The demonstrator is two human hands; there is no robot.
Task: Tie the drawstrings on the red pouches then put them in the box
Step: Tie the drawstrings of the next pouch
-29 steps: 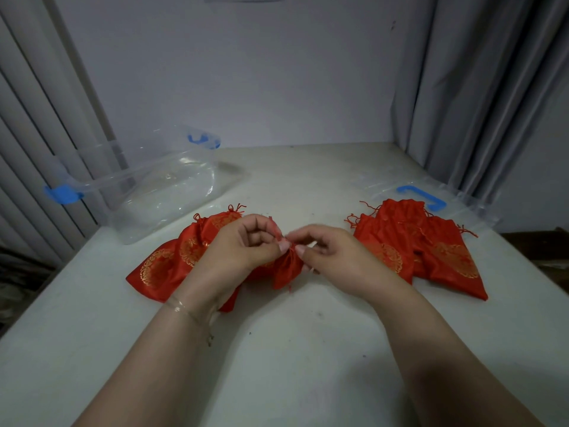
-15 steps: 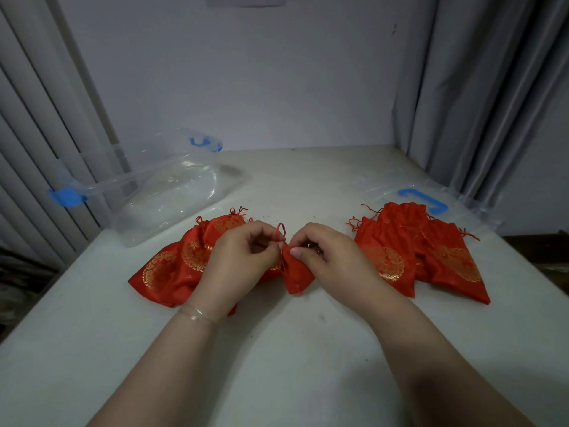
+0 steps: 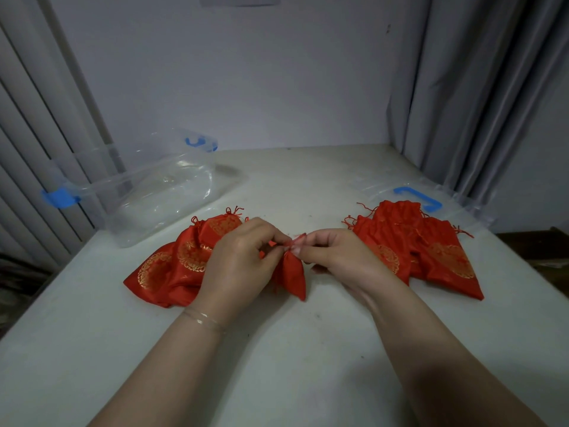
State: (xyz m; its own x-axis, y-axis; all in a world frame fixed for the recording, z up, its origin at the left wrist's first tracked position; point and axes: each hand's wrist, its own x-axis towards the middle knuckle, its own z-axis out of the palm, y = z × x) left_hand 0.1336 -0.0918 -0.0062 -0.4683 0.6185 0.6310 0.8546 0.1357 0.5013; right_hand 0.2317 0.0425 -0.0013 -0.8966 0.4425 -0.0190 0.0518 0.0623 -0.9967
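A small red pouch [image 3: 294,277] hangs between my hands at the table's middle, its gathered neck up. My left hand [image 3: 238,261] pinches its red drawstring on one side, and my right hand [image 3: 337,257] pinches the drawstring at the neck on the other. A pile of red pouches with gold prints [image 3: 175,266] lies on the table behind my left hand. A second pile of red pouches [image 3: 425,248] lies to the right. The clear plastic box [image 3: 147,192] with blue clips stands at the back left, with no pouch inside.
The box's clear lid [image 3: 446,201] with a blue handle lies under the right pile. Grey curtains hang at the left and right. The white table [image 3: 277,359] meets a wall at the back.
The pouch between my hands has turned to hang lower with its neck gathered tighter. My fingertips have drawn close together at the drawstring.
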